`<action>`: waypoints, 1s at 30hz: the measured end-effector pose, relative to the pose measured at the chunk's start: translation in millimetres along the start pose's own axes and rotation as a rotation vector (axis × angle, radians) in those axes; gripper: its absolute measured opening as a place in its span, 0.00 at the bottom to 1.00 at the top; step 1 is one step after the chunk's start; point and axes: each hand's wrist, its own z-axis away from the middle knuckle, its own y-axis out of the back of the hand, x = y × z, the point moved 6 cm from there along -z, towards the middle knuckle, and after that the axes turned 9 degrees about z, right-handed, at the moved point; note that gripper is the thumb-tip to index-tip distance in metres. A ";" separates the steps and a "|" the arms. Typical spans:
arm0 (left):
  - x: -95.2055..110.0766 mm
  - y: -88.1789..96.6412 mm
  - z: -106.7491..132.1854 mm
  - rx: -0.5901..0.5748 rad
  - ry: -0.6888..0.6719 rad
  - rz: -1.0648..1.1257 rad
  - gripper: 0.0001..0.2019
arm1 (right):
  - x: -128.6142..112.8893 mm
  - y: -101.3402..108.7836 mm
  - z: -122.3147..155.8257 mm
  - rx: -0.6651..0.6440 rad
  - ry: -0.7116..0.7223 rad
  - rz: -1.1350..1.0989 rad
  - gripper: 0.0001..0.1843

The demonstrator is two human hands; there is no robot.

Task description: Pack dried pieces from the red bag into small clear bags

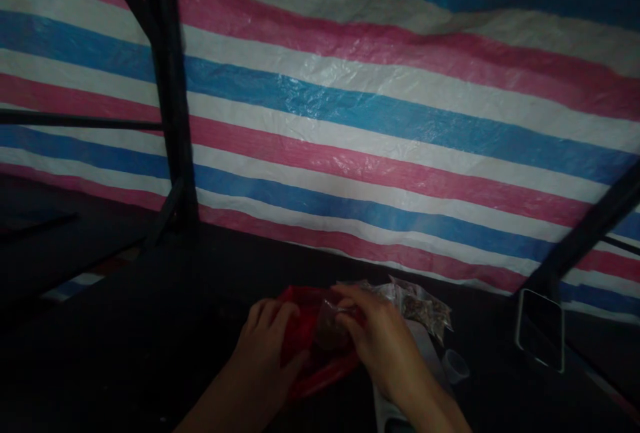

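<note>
A red plastic basin (299,340) sits on the dark tabletop in front of me, partly hidden by both hands. My left hand (267,340) is at its left rim, fingers bent and the thumb apart from them, with nothing visible between. Thumb and fingers of my right hand (377,333) pinch the top of a small clear plastic bag (329,328) over the basin. Something dark shows in the bag's lower part; what it is cannot be made out. Behind my right hand lie several filled clear bags (423,306) holding brownish bits.
Under my right forearm is a pale device resembling a small scale (387,413). A small clear cup (455,366) stands right of it, and a phone (540,330) lies farther right. Dark metal posts (173,86) and a striped plastic sheet (375,120) bound the table's back.
</note>
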 end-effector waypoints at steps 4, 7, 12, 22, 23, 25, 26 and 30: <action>3.1 -2.6 -10.0 0.060 0.024 0.046 0.13 | -2.9 2.0 -1.7 -0.009 -0.006 0.017 0.25; 10.8 -0.6 -13.5 0.137 0.000 0.078 0.16 | -6.8 4.6 -3.6 -0.034 -0.004 0.012 0.25; 28.9 14.5 -14.1 0.268 -0.094 0.141 0.15 | -13.0 8.2 -1.5 -0.037 0.048 0.034 0.25; 48.0 43.0 -9.2 0.362 -0.293 0.167 0.17 | -5.2 -0.8 -1.2 -0.024 0.037 0.059 0.27; 49.5 45.3 -7.4 0.366 -0.312 0.156 0.17 | -2.8 1.0 -2.6 -0.014 0.021 0.064 0.27; 52.7 49.7 -2.7 0.380 -0.348 0.135 0.15 | 1.3 4.2 -4.8 -0.005 -0.010 0.074 0.27; 54.9 51.5 0.2 0.388 -0.372 0.116 0.14 | 1.9 5.3 -5.5 -0.008 -0.012 0.072 0.26; 66.6 51.9 9.5 0.394 -0.505 0.009 0.12 | -2.3 9.0 -4.1 0.000 0.024 -0.028 0.23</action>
